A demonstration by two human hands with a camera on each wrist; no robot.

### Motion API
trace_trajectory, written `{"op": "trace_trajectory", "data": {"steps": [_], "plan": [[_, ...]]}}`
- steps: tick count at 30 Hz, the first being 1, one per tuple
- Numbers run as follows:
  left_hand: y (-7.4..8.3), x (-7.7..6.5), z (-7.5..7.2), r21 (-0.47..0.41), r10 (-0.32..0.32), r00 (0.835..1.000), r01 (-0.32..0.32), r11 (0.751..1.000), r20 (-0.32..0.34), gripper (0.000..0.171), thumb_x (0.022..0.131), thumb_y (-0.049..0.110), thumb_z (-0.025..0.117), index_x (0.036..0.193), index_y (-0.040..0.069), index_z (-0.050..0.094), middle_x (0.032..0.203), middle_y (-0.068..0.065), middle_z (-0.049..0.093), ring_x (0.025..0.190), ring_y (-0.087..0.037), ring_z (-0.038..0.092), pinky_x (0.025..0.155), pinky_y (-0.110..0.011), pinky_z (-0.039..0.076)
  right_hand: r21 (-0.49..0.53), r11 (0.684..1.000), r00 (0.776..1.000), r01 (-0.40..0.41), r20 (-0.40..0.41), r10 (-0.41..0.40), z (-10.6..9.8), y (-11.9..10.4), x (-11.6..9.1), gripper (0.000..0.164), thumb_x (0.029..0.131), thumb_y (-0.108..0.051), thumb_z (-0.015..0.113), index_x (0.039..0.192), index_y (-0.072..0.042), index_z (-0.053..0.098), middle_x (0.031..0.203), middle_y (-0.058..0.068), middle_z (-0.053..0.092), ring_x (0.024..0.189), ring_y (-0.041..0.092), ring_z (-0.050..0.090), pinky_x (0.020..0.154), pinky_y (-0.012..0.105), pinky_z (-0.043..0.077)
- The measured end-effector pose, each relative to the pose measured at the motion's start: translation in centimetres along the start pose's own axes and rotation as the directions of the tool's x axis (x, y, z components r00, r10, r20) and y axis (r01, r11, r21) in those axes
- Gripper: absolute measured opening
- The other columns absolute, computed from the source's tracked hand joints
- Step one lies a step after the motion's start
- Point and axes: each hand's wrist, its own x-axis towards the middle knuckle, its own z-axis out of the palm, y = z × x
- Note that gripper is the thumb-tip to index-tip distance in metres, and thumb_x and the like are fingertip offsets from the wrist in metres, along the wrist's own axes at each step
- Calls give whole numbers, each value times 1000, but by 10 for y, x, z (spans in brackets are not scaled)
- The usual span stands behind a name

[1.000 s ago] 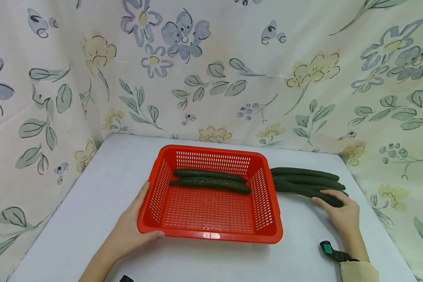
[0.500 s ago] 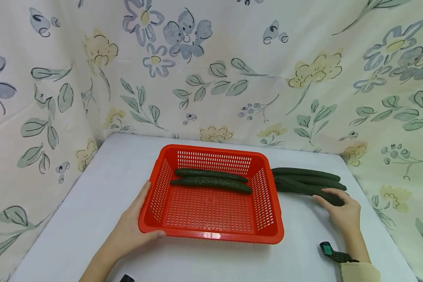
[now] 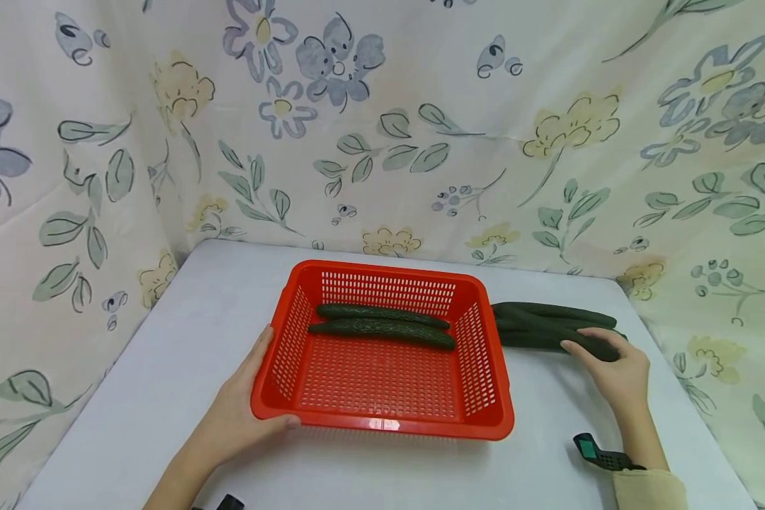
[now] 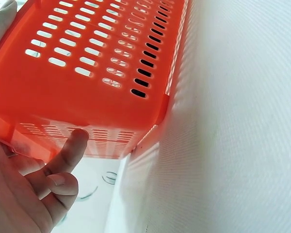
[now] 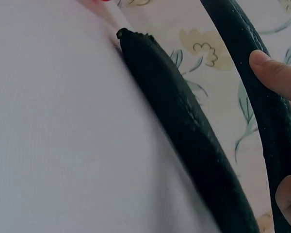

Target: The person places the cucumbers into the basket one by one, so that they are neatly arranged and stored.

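Observation:
A red perforated basket [image 3: 421, 426] stands on the white table, two dark green cucumbers [image 3: 382, 327] lying side by side in its far half. At its near left corner my left hand [image 3: 236, 414] holds the basket, thumb over the front rim, fingers against the outside wall. Curled fingers [image 4: 72, 148] show beside the basket wall in the left wrist view. Right of the basket, my right hand [image 3: 618, 372] pinches a cucumber [image 5: 276, 131] near its right end. That cucumber is raised above another cucumber [image 5: 179, 121]. The basket's right rim hides the pile's left ends.
More cucumbers [image 3: 561, 310] lie together on the table right of the basket. A floral cloth [image 3: 408, 191] hangs behind and at both sides of the white table [image 3: 535, 453]. A black band with a green-faced device [image 3: 589, 448] is at my right wrist.
My right hand has lifted the pinched cucumber slightly and shifted it away from me, over the others in the pile. My left hand and the basket keep their place.

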Motion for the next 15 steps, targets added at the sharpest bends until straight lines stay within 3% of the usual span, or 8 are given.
{"op": "trace_trajectory", "data": {"steps": [5, 10, 15], "plan": [[-1, 0, 0, -10, 13, 1000, -13, 1000, -4, 133, 73, 42, 96, 172, 34, 9, 173, -11, 30, 132, -35, 57, 82, -25, 57, 6, 1000, 1000, 30, -1, -30, 2, -13, 7, 43, 83, -29, 94, 116, -7, 78, 99, -36, 63, 111, -16, 49, 121, 46, 36], [-1, 0, 0, -7, 11, 1000, -11, 1000, -3, 133, 73, 42, 96, 172, 34, 8, 173, -11, 30, 131, -35, 57, 82, -25, 57, -16, 999, 1000, 30, 8, -30, 1, -25, 13, 45, 85, -33, 92, 120, -8, 78, 101, -34, 61, 112, -14, 49, 119, 48, 37], [-1, 0, 0, -2, 15, 1000, -15, 1000, -6, 133, 72, 42, 96, 172, 33, 9, 173, -13, 30, 131, -37, 57, 82, -25, 57, -17, 997, 997, 75, 23, -74, 4, -39, 18, 44, 84, -31, 93, 119, -9, 78, 102, -31, 63, 110, -12, 51, 108, 28, 39]]}}
